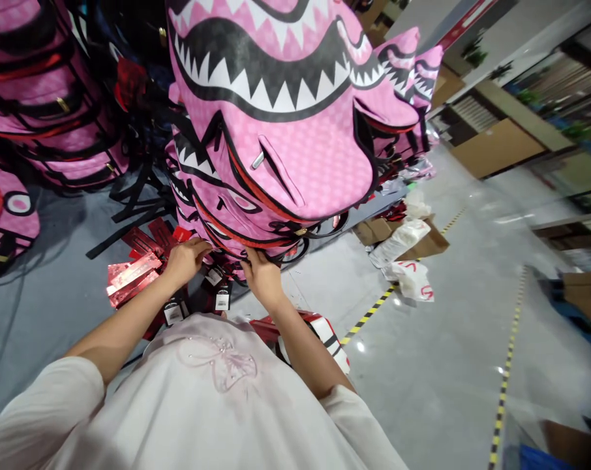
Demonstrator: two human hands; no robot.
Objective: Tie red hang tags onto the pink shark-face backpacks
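A stack of pink backpacks with printed shark teeth rises in front of me. The top backpack [319, 153] shows a zip pocket. Lower in the pile, a pink backpack [227, 245] meets my fingers at its near edge. My left hand [185, 261] is closed, its fingertips pinched against that edge at the left. To its right, my right hand [263, 275] curls its fingers and thumb on the same edge, below a black handle. Dark hang tags [222, 295] dangle between my hands. Exactly what the fingertips grip is partly hidden.
Red shiny tags [134, 277] lie on the grey table [65, 245] beside my left forearm. More pink backpacks [75, 130] are piled at left. White plastic bags [406, 258] and cardboard sit on the floor at right, near yellow-black tape [371, 313]. A red-and-white item [325, 333] is under my right forearm.
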